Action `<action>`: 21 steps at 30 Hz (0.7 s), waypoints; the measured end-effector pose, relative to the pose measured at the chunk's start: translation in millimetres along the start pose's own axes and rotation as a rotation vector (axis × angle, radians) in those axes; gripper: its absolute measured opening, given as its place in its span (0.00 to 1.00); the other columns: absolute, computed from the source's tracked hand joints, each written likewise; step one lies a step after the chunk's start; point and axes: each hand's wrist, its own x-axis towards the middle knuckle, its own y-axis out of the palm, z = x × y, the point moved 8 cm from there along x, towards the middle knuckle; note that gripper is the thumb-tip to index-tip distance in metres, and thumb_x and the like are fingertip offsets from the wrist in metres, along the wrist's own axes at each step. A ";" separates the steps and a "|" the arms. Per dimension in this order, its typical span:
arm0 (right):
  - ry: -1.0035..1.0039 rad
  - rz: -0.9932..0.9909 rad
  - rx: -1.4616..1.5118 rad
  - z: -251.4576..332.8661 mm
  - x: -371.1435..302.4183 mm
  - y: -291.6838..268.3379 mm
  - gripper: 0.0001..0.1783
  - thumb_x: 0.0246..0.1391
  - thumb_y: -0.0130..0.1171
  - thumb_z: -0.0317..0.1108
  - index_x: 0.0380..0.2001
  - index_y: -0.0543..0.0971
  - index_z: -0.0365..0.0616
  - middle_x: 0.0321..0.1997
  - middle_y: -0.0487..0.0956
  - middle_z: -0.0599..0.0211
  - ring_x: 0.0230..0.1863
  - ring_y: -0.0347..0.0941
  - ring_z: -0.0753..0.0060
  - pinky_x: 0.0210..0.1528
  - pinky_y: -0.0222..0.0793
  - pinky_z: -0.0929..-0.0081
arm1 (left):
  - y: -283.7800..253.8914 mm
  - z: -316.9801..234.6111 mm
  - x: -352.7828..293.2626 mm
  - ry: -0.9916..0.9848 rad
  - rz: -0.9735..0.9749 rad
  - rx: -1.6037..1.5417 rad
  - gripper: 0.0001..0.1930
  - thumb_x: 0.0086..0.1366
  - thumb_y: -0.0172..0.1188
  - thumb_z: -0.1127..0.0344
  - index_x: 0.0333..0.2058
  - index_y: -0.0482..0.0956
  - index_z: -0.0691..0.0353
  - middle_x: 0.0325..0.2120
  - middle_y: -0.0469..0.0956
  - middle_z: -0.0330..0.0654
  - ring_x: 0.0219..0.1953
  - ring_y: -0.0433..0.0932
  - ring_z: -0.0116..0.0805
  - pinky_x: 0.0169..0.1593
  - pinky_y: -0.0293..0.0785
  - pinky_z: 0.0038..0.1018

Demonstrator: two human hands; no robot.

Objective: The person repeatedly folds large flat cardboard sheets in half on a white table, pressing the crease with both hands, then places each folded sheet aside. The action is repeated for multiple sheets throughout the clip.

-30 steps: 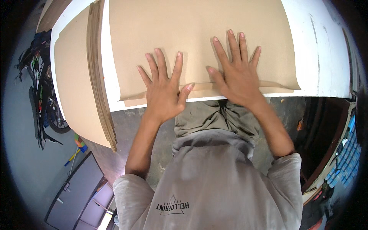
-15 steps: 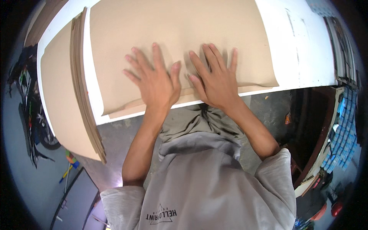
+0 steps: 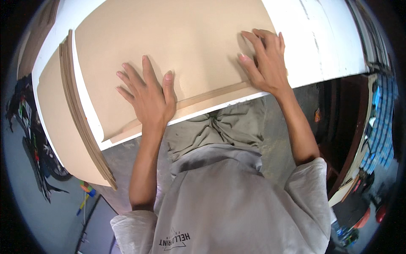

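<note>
A big, smooth brown sheet that looks like paper or thin card lies on a white table, in front of the person. Its near side is a bit wavy, and a thin brown strip runs along there, close to the table's edge; I can't tell if it is a fold or another sheet. The left hand lies on the sheet with its palm down and its fingers spread wide, gripping nothing. The right hand is near the sheet's right edge. Its fingers are bent and its thumb sticks out with a gap, so it is loose and not squeezed into a fist. To the left is a pile of brown sheets, with lots of thin layers showing like stripes along its side. The person wears a soft grey shirt and crinkly green-grey trousers. Far right hangs a blue checked cloth.
</note>
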 end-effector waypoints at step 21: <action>0.034 0.042 -0.198 158.9 35.0 62.9 0.42 0.72 0.46 0.65 0.77 0.65 0.49 0.81 0.55 0.33 0.83 0.45 0.30 0.76 0.34 0.16 | -59.9 120.1 -43.4 0.025 -0.036 0.280 0.39 0.75 0.50 0.34 0.66 0.75 0.65 0.68 0.68 0.67 0.77 0.57 0.66 0.76 0.36 0.72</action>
